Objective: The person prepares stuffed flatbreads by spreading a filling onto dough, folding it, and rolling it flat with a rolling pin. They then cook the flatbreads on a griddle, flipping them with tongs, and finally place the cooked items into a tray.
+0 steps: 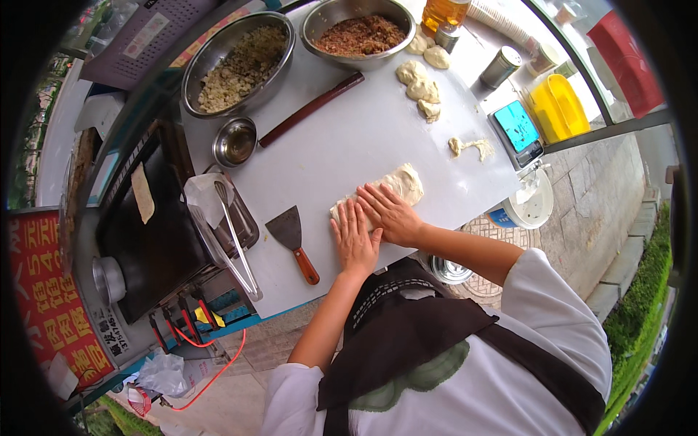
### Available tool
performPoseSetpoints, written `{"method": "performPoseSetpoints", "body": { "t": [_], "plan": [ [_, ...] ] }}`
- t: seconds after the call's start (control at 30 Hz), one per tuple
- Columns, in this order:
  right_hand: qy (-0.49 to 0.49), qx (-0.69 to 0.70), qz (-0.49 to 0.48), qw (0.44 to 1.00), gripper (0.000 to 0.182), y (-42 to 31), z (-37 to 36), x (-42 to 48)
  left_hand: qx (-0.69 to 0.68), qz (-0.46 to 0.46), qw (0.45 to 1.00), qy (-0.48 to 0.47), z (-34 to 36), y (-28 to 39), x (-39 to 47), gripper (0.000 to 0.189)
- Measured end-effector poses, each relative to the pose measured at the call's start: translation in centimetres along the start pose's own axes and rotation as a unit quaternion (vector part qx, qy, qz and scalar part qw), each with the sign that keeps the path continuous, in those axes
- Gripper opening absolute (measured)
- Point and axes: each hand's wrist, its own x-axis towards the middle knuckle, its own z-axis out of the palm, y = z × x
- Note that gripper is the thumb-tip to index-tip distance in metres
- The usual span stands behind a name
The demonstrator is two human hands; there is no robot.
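Note:
A thick slab of pale dough (406,182) lies near the front edge of the white work board (305,169). Both palms rest flat on it. My left hand (355,240) covers its left end, fingers pointing away from me. Just beside it, my right hand (393,217) presses on the middle, with fingertips close to the left hand's. Neither hand grips anything, and part of the dough is hidden beneath them. To the left of my left hand lies a wooden-handled scraper (289,231). Dough scraps (470,146) and several dough lumps (420,84) sit farther off on the right.
Two steel bowls of filling, one pale (240,71) and one reddish-brown (360,35), stand at the back. A dark red rolling pin (313,109) lies near a small oil bowl (234,143). Left are tongs (240,250) and a black griddle (158,240); right, a digital scale (517,128) and bucket (531,201).

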Motion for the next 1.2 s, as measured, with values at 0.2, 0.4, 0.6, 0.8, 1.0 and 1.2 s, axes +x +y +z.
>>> {"method": "performPoseSetpoints", "body": {
  "t": [0.2,0.4,0.6,0.8,1.0,1.2],
  "plan": [
    [-0.055,0.022,-0.022,0.998,0.086,2.0,-2.7,1.3,0.037,-0.018,0.999,0.030,-1.5,1.2,1.8,0.079],
    [-0.065,0.000,-0.017,0.998,0.116,5.5,-3.9,-0.4,0.044,0.047,0.998,-0.002,-1.5,-0.4,2.2,0.074],
    [0.068,-0.063,0.194,0.977,0.104,7.9,-9.5,-4.2,-0.094,-0.027,0.986,0.132,-6.4,-4.7,0.8,0.064],
    [0.099,0.163,0.410,0.892,0.080,6.3,-3.5,-2.2,-0.385,-0.324,0.864,-0.010,-3.6,-5.2,3.2,0.062],
    [0.066,0.383,0.502,0.773,0.059,6.5,-3.3,1.0,-0.377,-0.338,0.854,-0.124,-4.0,-4.3,8.0,0.041],
    [0.160,0.237,0.368,0.885,0.039,4.6,-2.5,1.2,-0.346,-0.181,0.920,-0.029,-1.7,-4.4,5.5,0.041]
  ]
}}
